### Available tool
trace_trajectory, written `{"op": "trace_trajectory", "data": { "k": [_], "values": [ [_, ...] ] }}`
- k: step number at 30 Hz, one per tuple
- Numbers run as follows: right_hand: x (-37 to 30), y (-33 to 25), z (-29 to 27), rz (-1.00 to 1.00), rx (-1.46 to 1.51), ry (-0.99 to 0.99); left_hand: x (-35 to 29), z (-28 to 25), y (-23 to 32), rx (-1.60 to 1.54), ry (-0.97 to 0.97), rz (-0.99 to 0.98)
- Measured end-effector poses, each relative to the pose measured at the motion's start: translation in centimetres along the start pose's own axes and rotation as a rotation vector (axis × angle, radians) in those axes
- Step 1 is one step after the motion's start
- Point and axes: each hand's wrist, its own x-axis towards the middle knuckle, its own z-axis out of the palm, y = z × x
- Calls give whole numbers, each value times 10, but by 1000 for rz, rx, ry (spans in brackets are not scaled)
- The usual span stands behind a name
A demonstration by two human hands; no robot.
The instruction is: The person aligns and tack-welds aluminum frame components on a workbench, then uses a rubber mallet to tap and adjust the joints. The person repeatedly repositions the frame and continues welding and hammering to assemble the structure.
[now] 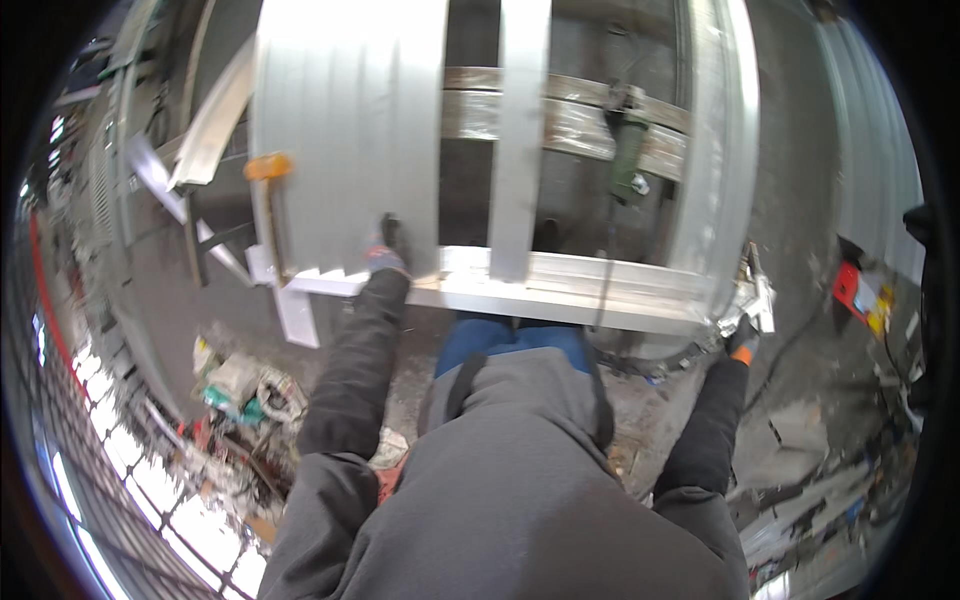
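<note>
My left hand (pixel 388 250), in a dark glove with a reddish cuff, rests near the front edge of a stack of grey metal panels (pixel 350 140). Its fingers look stretched forward over the panel, slightly blurred. At the frame's front right corner, my right hand (pixel 743 338), gloved with an orange cuff, is beside a bright metal piece (pixel 752 303); its fingers are too small and hidden to read. A pale metal bar (pixel 570 300) runs along the front of the frame, before my legs. A mallet (pixel 268 168) with an orange head stands by the panels' left edge.
A green power tool (pixel 628 155) with a cord lies over a plastic-wrapped beam (pixel 580 130) inside the frame. Scrap and bags (pixel 245 390) lie on the floor at left. A red object (pixel 847 285) and more metal panels (pixel 865 140) are at right.
</note>
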Motion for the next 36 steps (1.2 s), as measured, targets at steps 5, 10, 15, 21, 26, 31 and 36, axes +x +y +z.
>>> {"op": "trace_trajectory", "data": {
  "k": [5, 10, 15, 21, 26, 31, 36],
  "values": [
    [2, 6, 16, 102, -83, 37, -129, -1, 67, -160, -13, 177],
    [-70, -36, 29, -495, -351, 366, -186, -18, 51, 60, -99, 204],
    [-184, -59, 144, -720, -347, 35, -175, -50, 4, 29, 125, 31],
    [-328, -3, 358, -463, -610, -792, -17, -167, -50, 32, 531, -40],
    [-405, 22, 410, -684, -600, -997, 170, -260, -104, -114, 813, -106],
    [-425, 0, 473, -540, -619, -873, 358, -300, -167, -98, 1128, -347],
    [-470, -42, 524, -416, -706, -854, 445, -333, -144, -131, 828, -649]
  ]
}}
